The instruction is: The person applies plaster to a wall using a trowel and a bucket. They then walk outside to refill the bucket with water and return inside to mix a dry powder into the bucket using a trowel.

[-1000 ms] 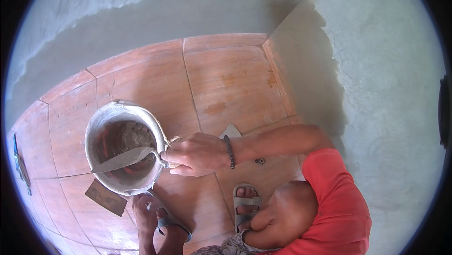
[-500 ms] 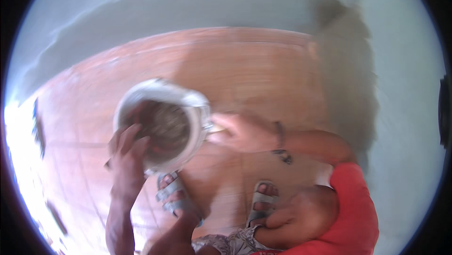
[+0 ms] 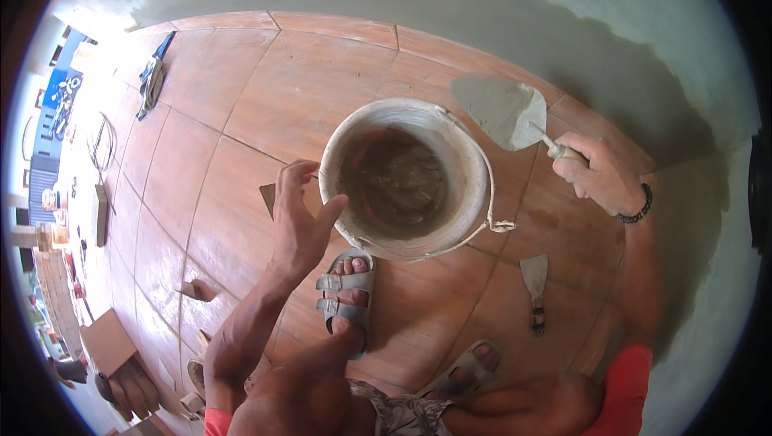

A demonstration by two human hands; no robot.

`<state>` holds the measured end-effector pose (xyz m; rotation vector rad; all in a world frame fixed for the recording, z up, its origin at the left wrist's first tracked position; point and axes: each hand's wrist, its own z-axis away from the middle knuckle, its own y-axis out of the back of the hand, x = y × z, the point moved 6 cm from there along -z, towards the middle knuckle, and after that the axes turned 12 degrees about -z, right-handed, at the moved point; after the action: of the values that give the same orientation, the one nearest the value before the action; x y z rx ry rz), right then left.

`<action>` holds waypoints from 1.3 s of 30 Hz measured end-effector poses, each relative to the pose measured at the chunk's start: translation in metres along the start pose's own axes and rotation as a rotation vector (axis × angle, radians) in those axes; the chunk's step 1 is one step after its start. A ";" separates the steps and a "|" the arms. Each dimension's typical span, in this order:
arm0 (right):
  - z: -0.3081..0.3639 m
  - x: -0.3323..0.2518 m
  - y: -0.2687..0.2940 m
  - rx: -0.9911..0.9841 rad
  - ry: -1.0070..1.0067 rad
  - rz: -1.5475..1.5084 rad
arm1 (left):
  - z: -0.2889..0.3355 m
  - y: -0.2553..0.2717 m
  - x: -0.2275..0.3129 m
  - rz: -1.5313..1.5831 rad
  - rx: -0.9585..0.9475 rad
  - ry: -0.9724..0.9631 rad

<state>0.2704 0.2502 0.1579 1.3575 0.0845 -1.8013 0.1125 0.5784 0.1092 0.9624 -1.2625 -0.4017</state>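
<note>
A white bucket [image 3: 473,195] crusted with mortar stands on the tiled floor, and wet grey-brown mortar [image 3: 410,187] lies inside it. At its left rim is my left hand [image 3: 305,223], fingers apart; the thumb tip overlaps the rim, and whether it presses on it I cannot tell. To the right of the bucket, my right hand [image 3: 591,166] is wrapped round the handle of a pointed trowel [image 3: 511,118]. The trowel's blade points up and left, past the bucket's far right rim, and carries a grey smear of mortar.
A putty knife [image 3: 535,283] lies on the floor right of the bucket. Freshly plastered wall [image 3: 482,10] curves round the far and right sides. A crumpled cloth [image 3: 151,82], a wire coil [image 3: 101,146] and wooden pieces [image 3: 108,342] lie to the left. My sandalled feet are close to the bucket.
My right hand has moved right, carrying the trowel away from the bucket's rim. My left hand has shifted from the bucket's near left to its left rim. The view has swung left.
</note>
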 end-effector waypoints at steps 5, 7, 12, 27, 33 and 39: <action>0.004 -0.049 -0.021 0.088 0.374 0.098 | 0.046 -0.022 -0.051 0.519 -0.088 0.407; 0.014 -0.055 -0.042 0.158 0.574 0.181 | 0.059 -0.039 -0.061 0.560 -0.302 0.511; -0.016 -0.028 -0.085 0.040 0.471 0.602 | 0.067 -0.072 -0.042 0.825 -0.590 0.644; 0.014 -0.026 -0.083 0.227 0.638 0.635 | 0.062 -0.104 -0.044 1.355 -0.466 0.690; 0.012 -0.023 -0.045 0.487 0.562 0.279 | 0.049 -0.050 -0.052 1.358 -0.247 0.787; -0.044 0.035 -0.129 0.093 0.485 0.387 | 0.031 0.046 -0.103 1.564 0.076 0.589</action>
<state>0.2177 0.3339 0.0582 1.7208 -0.0046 -1.1464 0.0417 0.6680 0.0823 -0.0737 -1.1136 1.0739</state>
